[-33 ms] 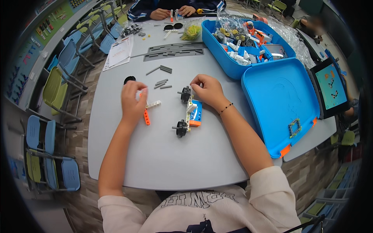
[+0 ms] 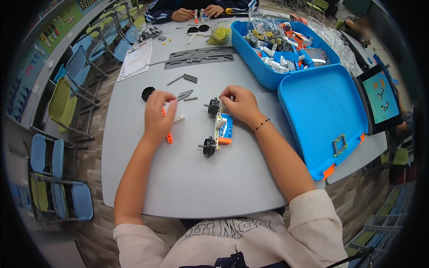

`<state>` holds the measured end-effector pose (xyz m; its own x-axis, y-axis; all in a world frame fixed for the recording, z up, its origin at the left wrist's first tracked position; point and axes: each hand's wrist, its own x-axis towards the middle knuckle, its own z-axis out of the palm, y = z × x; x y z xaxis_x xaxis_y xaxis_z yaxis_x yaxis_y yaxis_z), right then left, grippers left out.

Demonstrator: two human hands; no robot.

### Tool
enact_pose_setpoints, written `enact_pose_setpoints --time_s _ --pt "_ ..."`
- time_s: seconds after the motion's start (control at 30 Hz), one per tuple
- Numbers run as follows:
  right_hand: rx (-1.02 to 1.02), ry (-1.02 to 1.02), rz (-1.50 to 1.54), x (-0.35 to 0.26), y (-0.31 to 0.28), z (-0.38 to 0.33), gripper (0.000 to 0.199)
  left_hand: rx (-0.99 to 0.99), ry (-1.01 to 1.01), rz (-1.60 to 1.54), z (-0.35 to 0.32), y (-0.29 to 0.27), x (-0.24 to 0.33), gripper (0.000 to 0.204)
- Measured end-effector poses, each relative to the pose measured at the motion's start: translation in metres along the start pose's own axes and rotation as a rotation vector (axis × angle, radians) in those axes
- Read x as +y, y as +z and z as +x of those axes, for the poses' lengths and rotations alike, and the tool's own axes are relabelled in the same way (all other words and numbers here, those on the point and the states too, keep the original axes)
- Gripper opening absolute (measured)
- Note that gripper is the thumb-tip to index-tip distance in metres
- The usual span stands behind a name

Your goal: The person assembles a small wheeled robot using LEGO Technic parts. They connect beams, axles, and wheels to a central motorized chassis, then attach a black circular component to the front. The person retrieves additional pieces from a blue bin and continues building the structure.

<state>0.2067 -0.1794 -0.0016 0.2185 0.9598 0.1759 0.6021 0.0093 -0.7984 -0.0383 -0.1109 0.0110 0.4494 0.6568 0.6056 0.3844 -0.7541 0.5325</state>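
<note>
My left hand (image 2: 157, 115) hovers over an orange beam (image 2: 169, 137) and a white beam (image 2: 179, 118), thumb and fingers apart and slightly blurred. The hand partly covers both beams. Beyond it lies a black wheel (image 2: 147, 93). My right hand (image 2: 241, 106) has its fingers curled in a pinch beside the far black wheel (image 2: 213, 106) of a small wheeled build; what sits between the fingertips is hidden. This build has a white beam frame, a blue and orange block (image 2: 226, 130) and a near black wheel (image 2: 208, 146), with grey axles poking out.
Loose grey axles (image 2: 184, 94) lie ahead, before a grey sorting tray (image 2: 176, 63). At right stand a blue case (image 2: 259, 71) full of parts, its open lid (image 2: 324, 120) and a tablet (image 2: 379, 100). Papers (image 2: 136, 61) lie at left. Another person's hands (image 2: 199, 13) work across the table.
My left hand has shifted slightly right, covering more of the white beam and exposing more of the black wheel behind it. My right hand has barely moved.
</note>
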Motion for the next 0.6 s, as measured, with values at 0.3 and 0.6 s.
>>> enact_pose_setpoints --time_s 0.3,0.6 --pt "0.041 -0.151 -0.092 -0.002 -0.001 -0.021 0.014 -0.479 -0.175 -0.331 0.025 0.050 0.041 0.040" --pt "-0.100 -0.314 0.006 -0.002 0.001 -0.011 0.014 -0.683 -0.074 -0.351 0.023 0.039 0.028 0.041"
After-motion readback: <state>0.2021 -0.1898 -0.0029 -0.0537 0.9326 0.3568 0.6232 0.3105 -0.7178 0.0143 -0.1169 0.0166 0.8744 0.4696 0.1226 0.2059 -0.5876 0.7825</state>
